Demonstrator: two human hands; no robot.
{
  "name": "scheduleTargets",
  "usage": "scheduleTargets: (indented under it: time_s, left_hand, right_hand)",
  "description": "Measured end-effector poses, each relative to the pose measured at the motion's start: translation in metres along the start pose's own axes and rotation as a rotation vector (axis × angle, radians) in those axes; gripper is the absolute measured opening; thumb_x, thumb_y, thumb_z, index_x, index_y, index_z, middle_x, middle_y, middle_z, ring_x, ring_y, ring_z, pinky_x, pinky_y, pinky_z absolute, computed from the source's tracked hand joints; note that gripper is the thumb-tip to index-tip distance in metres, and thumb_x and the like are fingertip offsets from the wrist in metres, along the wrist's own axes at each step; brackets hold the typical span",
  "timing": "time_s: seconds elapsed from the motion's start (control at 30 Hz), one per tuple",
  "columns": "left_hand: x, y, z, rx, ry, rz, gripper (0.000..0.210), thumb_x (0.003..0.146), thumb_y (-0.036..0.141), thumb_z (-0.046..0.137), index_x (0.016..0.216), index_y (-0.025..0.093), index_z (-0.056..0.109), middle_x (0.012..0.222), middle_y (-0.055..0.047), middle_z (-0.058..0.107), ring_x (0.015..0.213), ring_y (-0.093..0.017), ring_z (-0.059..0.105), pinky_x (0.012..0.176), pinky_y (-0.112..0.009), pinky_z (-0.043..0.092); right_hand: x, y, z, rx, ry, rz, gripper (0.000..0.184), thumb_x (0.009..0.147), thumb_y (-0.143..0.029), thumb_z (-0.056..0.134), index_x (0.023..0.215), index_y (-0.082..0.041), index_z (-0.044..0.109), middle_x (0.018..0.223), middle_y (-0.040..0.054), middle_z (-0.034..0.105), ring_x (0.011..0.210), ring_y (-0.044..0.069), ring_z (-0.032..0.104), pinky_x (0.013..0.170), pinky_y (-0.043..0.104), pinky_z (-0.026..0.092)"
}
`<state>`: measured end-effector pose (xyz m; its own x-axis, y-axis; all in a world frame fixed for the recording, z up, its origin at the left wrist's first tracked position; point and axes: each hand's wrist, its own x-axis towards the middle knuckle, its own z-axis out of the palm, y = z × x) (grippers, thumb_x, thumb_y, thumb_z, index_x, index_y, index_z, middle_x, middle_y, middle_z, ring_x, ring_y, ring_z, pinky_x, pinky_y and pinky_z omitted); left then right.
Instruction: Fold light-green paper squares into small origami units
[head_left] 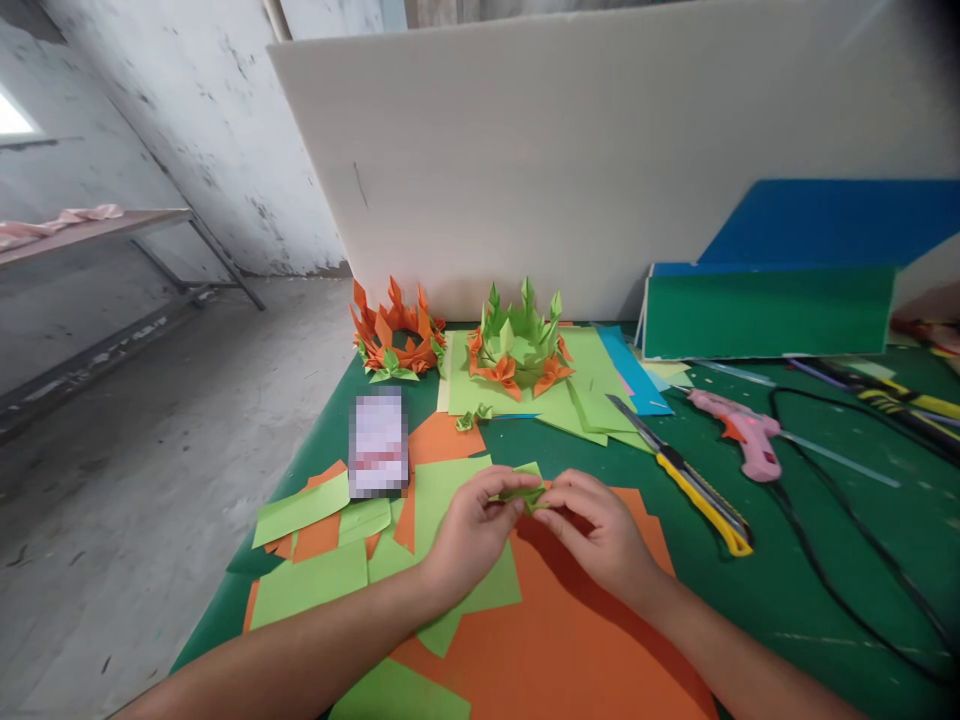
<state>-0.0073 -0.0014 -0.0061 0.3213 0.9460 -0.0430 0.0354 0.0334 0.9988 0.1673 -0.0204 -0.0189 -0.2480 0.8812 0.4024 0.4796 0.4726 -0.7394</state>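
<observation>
Between both hands is a small folded piece of green paper [529, 494], partly hidden by the fingers. My left hand [476, 520] pinches its left side, and my right hand [596, 522] grips its right side. Beneath them lies a large orange paper sheet [585, 650], with light green sheets [450, 500] to the left. Beyond the hands sit two small green paper flowers [474, 416]. Farther back, an orange paper crown [394, 325] stands beside a green paper crown [525, 325] with orange flowers.
Right of my hands lie a yellow utility knife [694, 490], blade out, and a pink glue gun [739, 430] with a black cord [802, 560]. A phone [378, 445] rests at left near the table edge. A white board [525, 150] and a green panel [769, 312] stand behind.
</observation>
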Motion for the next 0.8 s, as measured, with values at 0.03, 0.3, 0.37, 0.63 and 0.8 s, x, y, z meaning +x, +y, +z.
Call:
scheduleTargets:
  time_s: [0.03,0.3,0.37,0.63,0.8]
  left_hand:
    - [0.0001,-0.0008,0.0002,0.002,-0.001,0.002,0.023,0.081,0.018,0.058,0.098,0.022,0.074,0.104,-0.007,0.062,0.094,-0.020,0.061,0.074,-0.026,0.051]
    - [0.0005,-0.0031,0.0012,0.056,-0.032,0.027,0.024,0.081,0.017,0.058,0.099,0.023,0.073,0.107,-0.007,0.061,0.096,-0.020,0.062,0.072,-0.025,0.052]
    - [0.0009,-0.0027,0.0011,0.055,-0.035,0.026,0.024,0.080,0.017,0.060,0.100,0.022,0.072,0.106,-0.008,0.061,0.096,-0.020,0.062,0.071,-0.025,0.053]
    - [0.0061,-0.0039,0.0005,-0.182,-0.016,-0.166,0.035,0.071,0.027,0.076,0.103,0.016,0.069,0.105,-0.009,0.066,0.096,-0.022,0.063,0.081,-0.032,0.053]
    - [0.0073,-0.0016,0.0001,-0.341,-0.027,-0.303,0.050,0.062,0.032,0.084,0.106,0.013,0.067,0.096,-0.008,0.071,0.089,-0.019,0.065,0.085,-0.033,0.052]
  right_hand:
    - [-0.0001,0.0002,0.0001,0.001,-0.002,-0.002,0.014,0.092,-0.021,0.054,0.081,-0.022,0.062,0.077,0.0022,0.058,0.075,0.017,0.056,0.067,0.030,0.045]
    - [-0.0016,0.0022,0.0037,0.045,0.004,0.129,0.021,0.091,-0.025,0.055,0.070,-0.021,0.055,0.069,-0.0003,0.049,0.067,0.016,0.050,0.060,0.027,0.040]
    - [-0.0010,0.0025,0.0041,0.095,-0.003,0.193,0.025,0.091,-0.027,0.056,0.067,-0.020,0.053,0.069,-0.0008,0.047,0.065,0.015,0.049,0.059,0.027,0.039]
    - [0.0018,0.0055,0.0025,0.274,-0.012,0.305,0.018,0.087,-0.032,0.060,0.073,-0.021,0.059,0.075,0.0005,0.049,0.071,0.016,0.050,0.063,0.027,0.041]
    - [0.0024,0.0064,0.0027,0.280,-0.023,0.299,0.017,0.087,-0.030,0.060,0.073,-0.021,0.058,0.076,0.0005,0.048,0.071,0.016,0.050,0.064,0.027,0.040]
